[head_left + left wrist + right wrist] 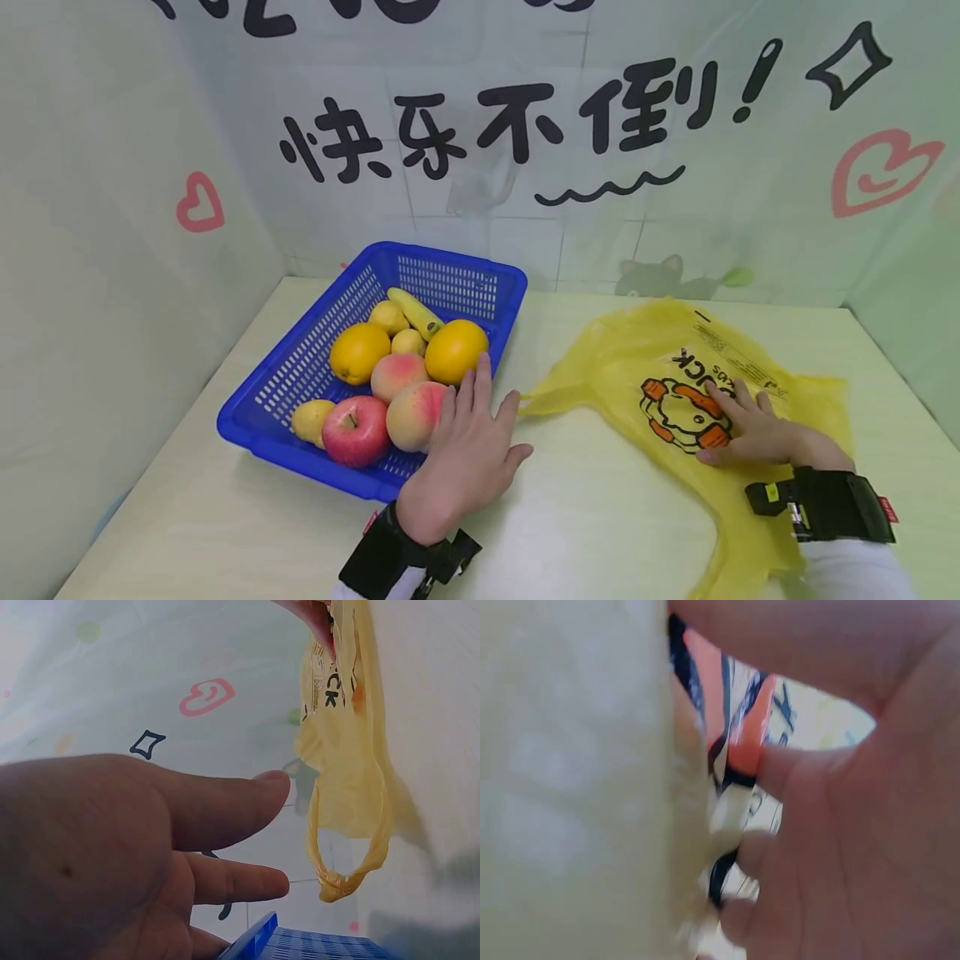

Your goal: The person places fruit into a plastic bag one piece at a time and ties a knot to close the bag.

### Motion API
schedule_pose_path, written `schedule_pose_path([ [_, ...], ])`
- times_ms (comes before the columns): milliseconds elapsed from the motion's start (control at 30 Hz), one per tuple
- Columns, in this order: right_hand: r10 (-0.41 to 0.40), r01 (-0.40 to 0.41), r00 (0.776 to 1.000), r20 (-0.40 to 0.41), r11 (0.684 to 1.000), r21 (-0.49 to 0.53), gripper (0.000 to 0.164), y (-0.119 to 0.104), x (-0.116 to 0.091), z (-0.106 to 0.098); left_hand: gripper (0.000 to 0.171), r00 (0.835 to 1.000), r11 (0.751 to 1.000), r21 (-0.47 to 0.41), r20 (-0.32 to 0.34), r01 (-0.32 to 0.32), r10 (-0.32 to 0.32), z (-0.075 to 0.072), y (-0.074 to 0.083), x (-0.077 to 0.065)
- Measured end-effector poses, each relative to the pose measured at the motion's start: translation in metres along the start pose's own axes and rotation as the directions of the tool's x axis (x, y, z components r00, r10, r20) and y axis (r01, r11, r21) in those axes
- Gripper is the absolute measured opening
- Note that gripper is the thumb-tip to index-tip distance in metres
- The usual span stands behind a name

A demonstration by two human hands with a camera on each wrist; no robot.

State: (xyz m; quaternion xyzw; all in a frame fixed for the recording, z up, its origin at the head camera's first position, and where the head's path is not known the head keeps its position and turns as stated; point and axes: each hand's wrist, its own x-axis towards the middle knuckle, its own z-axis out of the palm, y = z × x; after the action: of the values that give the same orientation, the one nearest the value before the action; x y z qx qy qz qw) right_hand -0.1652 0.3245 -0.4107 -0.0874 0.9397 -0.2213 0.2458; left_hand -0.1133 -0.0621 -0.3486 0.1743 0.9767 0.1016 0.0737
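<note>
Both hands (pixel 468 446) (pixel 772 433) extend palm-down, thumbs apart.

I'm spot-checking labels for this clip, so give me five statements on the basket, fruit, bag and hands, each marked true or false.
1. The blue basket is to the left of the yellow bag in the head view. True.
2. A red apple lies in the blue basket. True.
3. The left grip is curled round the red apple. False: its fingers are extended beside a peach, and the apple is apart from them.
4. The right grip is over the yellow bag's printed side. True.
5. The banana lies on the yellow bag. False: it lies in the blue basket.
</note>
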Motion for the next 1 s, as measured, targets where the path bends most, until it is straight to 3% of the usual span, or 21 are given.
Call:
schedule_pose_path([
  [333, 0.179, -0.174, 0.983, 0.048, 0.981, -0.089, 0.122, -0.032, -0.005, 0.002, 0.064, 1.0, 1.0, -0.01, 0.013, 0.013, -0.013, -0.004, 0.0, 0.001],
  [467, 0.235, -0.231, 0.971, 0.049, 0.97, -0.077, 0.127, -0.042, -0.007, 0.007, 0.064, 1.0, 1.0, -0.021, 0.023, 0.014, -0.013, -0.004, 0.001, 0.001],
  [867, 0.313, -0.312, 0.95, -0.007, 0.944, -0.111, 0.132, -0.052, -0.01, 0.015, 0.063, 1.0, 0.997, -0.078, 0.019, 0.004, -0.002, -0.004, 0.002, 0.0],
  [1000, 0.317, -0.317, 0.948, -0.002, 0.947, -0.049, 0.132, -0.056, -0.014, 0.014, 0.062, 0.999, 0.996, -0.09, 0.034, -0.01, 0.013, -0.006, 0.001, 0.0],
])
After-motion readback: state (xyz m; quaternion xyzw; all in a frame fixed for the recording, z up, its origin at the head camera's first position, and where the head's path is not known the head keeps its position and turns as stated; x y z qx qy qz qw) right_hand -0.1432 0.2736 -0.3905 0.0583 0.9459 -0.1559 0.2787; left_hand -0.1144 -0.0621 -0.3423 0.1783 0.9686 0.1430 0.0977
